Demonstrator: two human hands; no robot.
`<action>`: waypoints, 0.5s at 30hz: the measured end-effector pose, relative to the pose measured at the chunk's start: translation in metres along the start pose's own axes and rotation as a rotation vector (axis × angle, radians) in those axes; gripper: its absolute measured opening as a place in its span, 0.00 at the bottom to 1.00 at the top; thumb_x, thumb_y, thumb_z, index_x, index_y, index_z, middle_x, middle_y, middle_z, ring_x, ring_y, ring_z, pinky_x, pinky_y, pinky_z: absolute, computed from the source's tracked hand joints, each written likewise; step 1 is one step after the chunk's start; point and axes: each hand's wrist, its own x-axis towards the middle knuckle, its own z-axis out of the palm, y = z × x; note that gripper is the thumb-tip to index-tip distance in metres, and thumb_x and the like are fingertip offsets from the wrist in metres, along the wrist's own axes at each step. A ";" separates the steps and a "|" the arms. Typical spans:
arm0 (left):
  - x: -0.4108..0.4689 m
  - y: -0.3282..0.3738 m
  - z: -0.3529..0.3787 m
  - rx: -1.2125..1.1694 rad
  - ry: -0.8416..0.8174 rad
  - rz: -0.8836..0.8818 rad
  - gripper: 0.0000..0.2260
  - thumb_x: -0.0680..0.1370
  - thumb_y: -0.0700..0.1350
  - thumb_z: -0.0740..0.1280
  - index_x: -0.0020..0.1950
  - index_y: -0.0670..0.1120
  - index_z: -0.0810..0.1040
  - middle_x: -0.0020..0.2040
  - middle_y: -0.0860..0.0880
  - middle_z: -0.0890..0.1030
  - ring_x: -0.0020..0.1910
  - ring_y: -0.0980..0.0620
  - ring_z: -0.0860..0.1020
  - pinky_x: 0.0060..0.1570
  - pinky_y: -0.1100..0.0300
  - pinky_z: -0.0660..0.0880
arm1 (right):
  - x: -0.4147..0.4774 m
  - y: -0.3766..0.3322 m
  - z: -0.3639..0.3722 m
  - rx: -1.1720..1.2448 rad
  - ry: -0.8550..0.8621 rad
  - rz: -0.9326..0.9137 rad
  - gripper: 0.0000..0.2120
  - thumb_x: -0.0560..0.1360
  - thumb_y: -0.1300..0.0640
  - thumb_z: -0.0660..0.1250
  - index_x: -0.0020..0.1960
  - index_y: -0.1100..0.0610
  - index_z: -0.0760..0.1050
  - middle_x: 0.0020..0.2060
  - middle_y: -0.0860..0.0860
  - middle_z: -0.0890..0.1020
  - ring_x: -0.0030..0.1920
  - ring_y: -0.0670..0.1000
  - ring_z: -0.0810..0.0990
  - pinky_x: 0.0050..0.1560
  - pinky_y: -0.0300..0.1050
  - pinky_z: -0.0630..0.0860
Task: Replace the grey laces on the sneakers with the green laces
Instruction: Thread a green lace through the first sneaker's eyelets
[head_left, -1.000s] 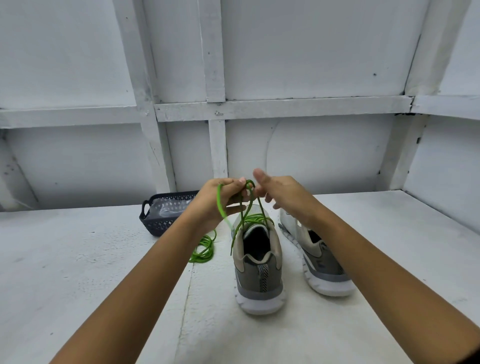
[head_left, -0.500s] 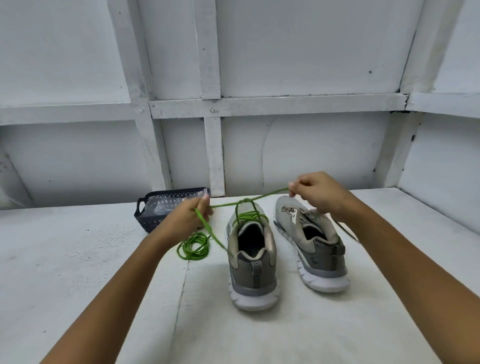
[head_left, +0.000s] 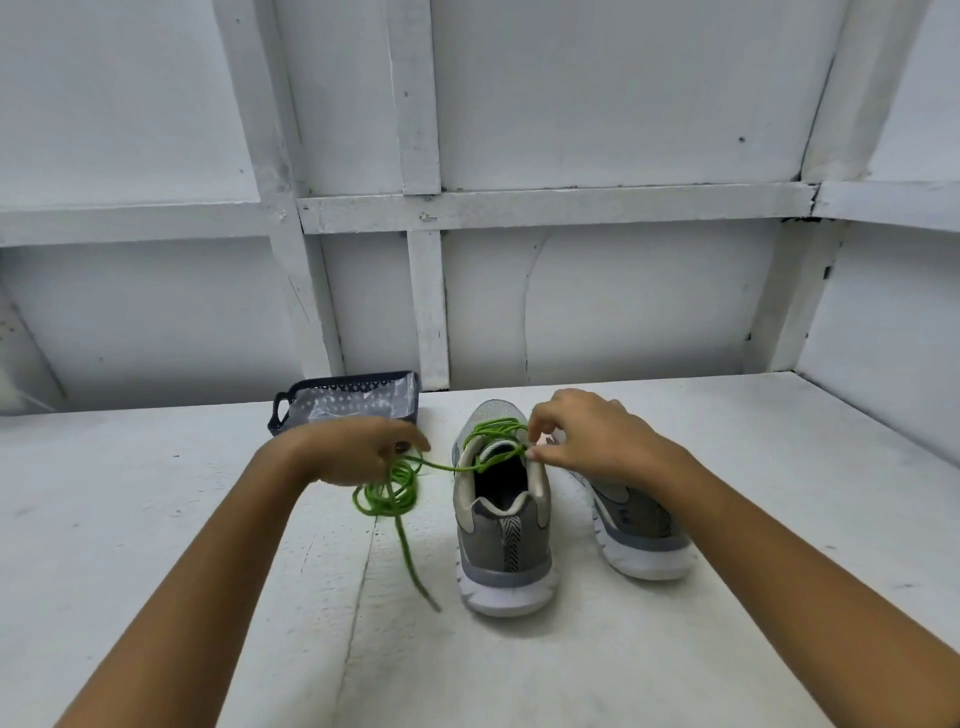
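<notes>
Two grey sneakers stand heel-first toward me on a white table. The left sneaker (head_left: 503, 525) carries a green lace (head_left: 493, 431) through its eyelets. My right hand (head_left: 587, 436) pinches that lace at the top of the tongue, partly covering the right sneaker (head_left: 636, 530). My left hand (head_left: 358, 449) holds the lace's other strand, which runs taut to the shoe and trails toward me across the table. Just below my left hand lies a coiled spare green lace (head_left: 387, 493).
A dark plastic basket (head_left: 291, 402) with a clear bag inside stands at the back left against the white panelled wall. The white table (head_left: 156, 519) stretches out to both sides and toward me.
Both hands have dropped lower and come closer to the left sneaker. The right hand moved left from above the right sneaker to the left sneaker's tongue. One lace end now trails on the table.
</notes>
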 end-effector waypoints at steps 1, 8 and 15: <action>0.001 0.006 0.001 0.020 0.099 0.009 0.21 0.78 0.34 0.58 0.67 0.54 0.70 0.56 0.53 0.74 0.53 0.55 0.73 0.53 0.62 0.72 | 0.000 -0.002 0.003 -0.017 -0.007 -0.013 0.10 0.74 0.45 0.66 0.52 0.47 0.77 0.47 0.46 0.72 0.55 0.49 0.72 0.51 0.46 0.67; 0.020 0.042 0.030 0.110 0.385 0.119 0.10 0.79 0.51 0.62 0.58 0.51 0.75 0.57 0.50 0.73 0.55 0.51 0.72 0.58 0.53 0.72 | 0.000 -0.005 0.019 -0.061 0.060 -0.024 0.11 0.76 0.47 0.64 0.57 0.49 0.74 0.54 0.48 0.76 0.57 0.51 0.74 0.58 0.50 0.67; 0.028 0.040 0.051 0.065 0.521 0.156 0.10 0.79 0.49 0.64 0.57 0.48 0.79 0.53 0.49 0.75 0.51 0.48 0.75 0.51 0.53 0.73 | -0.006 -0.007 0.019 -0.060 0.119 -0.015 0.08 0.79 0.52 0.58 0.54 0.53 0.73 0.51 0.50 0.78 0.55 0.53 0.75 0.57 0.51 0.66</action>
